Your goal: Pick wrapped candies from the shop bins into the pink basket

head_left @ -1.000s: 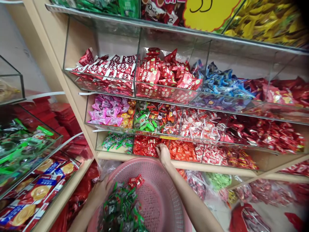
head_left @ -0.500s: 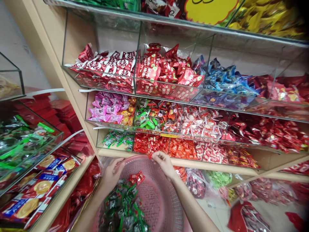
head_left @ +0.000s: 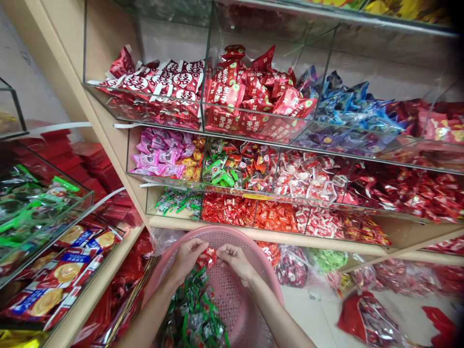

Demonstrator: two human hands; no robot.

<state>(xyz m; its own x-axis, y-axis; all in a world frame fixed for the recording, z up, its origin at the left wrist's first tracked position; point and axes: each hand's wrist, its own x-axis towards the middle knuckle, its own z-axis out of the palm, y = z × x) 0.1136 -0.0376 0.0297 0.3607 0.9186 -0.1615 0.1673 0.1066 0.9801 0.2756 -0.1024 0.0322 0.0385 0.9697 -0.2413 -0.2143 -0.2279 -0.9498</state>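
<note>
Bright light; dark upper-right corner

Bare left hand (head_left: pixel 185 260), bare right hand (head_left: pixel 235 261), slim uncovered forearms (head_left: pixel 277 313), narrow wrists (head_left: pixel 251 279)

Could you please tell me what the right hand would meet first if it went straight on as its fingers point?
Most likely the red candy just left of the right hand; depth is unclear, and they may already touch.
</note>
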